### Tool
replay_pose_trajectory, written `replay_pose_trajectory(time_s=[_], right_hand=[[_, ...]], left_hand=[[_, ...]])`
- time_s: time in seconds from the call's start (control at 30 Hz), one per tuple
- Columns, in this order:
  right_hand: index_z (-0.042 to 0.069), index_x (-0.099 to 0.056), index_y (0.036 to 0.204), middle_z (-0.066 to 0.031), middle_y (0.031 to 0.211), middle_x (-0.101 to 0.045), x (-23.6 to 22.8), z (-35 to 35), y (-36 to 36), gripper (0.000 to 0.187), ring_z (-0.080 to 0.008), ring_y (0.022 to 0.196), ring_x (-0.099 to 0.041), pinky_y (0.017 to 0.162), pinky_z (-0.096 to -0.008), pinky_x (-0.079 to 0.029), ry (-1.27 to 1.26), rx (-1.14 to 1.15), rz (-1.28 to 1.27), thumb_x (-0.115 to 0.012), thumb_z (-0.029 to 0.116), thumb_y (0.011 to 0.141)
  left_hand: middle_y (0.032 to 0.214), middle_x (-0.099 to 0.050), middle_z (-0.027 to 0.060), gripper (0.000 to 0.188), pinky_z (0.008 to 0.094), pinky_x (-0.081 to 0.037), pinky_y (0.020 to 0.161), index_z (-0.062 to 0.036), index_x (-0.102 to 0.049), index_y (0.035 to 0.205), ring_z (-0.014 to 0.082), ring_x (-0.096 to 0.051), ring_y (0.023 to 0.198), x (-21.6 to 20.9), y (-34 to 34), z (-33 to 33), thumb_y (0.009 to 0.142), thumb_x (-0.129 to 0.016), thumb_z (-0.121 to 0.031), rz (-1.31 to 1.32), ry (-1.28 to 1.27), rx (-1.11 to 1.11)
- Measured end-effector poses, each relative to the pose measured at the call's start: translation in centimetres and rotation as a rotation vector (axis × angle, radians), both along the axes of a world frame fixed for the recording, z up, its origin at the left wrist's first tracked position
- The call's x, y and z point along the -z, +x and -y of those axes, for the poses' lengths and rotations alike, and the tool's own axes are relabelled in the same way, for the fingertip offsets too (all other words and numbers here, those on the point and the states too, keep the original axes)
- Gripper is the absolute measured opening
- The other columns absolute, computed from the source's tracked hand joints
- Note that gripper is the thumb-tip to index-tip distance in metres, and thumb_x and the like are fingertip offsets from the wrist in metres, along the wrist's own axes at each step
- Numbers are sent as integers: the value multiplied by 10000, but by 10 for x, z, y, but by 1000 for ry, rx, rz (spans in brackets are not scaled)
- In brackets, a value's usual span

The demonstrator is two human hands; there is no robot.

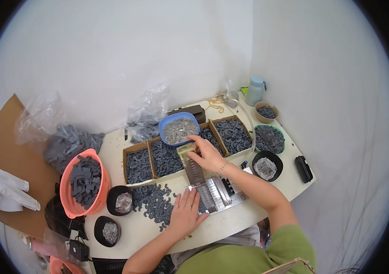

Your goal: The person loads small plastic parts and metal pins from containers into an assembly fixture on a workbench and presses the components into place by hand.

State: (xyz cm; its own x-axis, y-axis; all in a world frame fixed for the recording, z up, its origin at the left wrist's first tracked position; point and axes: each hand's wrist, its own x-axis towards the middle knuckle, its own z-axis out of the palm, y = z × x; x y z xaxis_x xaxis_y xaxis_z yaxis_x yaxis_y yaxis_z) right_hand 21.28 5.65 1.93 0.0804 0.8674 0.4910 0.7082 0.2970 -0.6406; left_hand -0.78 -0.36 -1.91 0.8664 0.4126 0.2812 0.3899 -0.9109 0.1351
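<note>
My right hand (pixel 209 156) reaches across the table, thumb and fingers closed on the far end of a long see-through plate (pixel 194 172) with a yellowish end. The plate slants down to a silver metal fixture (pixel 218 194) with a ribbed, clear-looking middle and black parts on its right side. Fingers stretched out, my left hand (pixel 186 212) lies against the fixture's left edge. Small dark grey pieces (pixel 152 201) are scattered on the table left of that hand. Behind my right hand is a blue basin (pixel 177 119) of small shiny silvery pieces.
Cardboard compartments (pixel 138 166) full of grey pieces line the back. At left are a pink basket (pixel 72 182) and black bowls (pixel 107 230). To the right stand another black bowl (pixel 267 160), a green-rimmed bowl (pixel 269 139), a black case (pixel 303 169) and a blue bottle (pixel 254 91).
</note>
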Motion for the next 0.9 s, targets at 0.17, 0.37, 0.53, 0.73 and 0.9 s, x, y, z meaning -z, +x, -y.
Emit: replay_pose_trajectory(time_s=[0.17, 0.37, 0.53, 0.73, 0.9], right_hand=[[101, -592, 1114, -67, 878, -587, -21, 92, -10, 344, -222, 841, -546, 734, -345, -433, 463, -137, 494, -645, 173, 781], [101, -604, 1084, -101, 1112, -622, 29, 168, -32, 337, -194, 1053, -571, 842, -303, -471, 306, -314, 817, -633, 229, 773], [7, -531, 1164, -207, 1069, -602, 27, 178, -49, 474, -298, 1047, -557, 928, -353, -446, 143, -343, 790, -600, 337, 829], [15, -537, 1141, -211, 987, -602, 27, 176, -55, 418, -304, 1005, -563, 928, -345, -446, 227, -285, 982, -589, 212, 775], [140, -615, 1039, -29, 909, -636, 22, 161, -37, 274, -159, 963, -580, 814, -279, -479, 359, -308, 752, -576, 122, 768]], left_hand=[[1317, -463, 201, 541, 501, -253, 1067, 21, -480, 1245, 384, -375, 1276, -14, -13, -13, 840, -618, -310, 187, -192, -154], [1268, -482, 167, 394, 483, -277, 1043, -9, -545, 1168, 360, -405, 1248, -17, -33, -24, 829, -630, -189, 310, -198, -202], [1270, -481, 161, 372, 484, -278, 1040, -21, -569, 1149, 360, -405, 1248, -21, -28, -25, 818, -644, -172, 319, -196, -191], [1279, -482, 157, 351, 495, -266, 1048, -35, -580, 1149, 362, -397, 1258, -16, -29, -20, 831, -633, -175, 261, -173, -174], [1241, -527, 147, 325, 486, -294, 1035, -31, -593, 1132, 346, -430, 1239, -9, -32, -10, 834, -624, -156, 244, -155, -162]])
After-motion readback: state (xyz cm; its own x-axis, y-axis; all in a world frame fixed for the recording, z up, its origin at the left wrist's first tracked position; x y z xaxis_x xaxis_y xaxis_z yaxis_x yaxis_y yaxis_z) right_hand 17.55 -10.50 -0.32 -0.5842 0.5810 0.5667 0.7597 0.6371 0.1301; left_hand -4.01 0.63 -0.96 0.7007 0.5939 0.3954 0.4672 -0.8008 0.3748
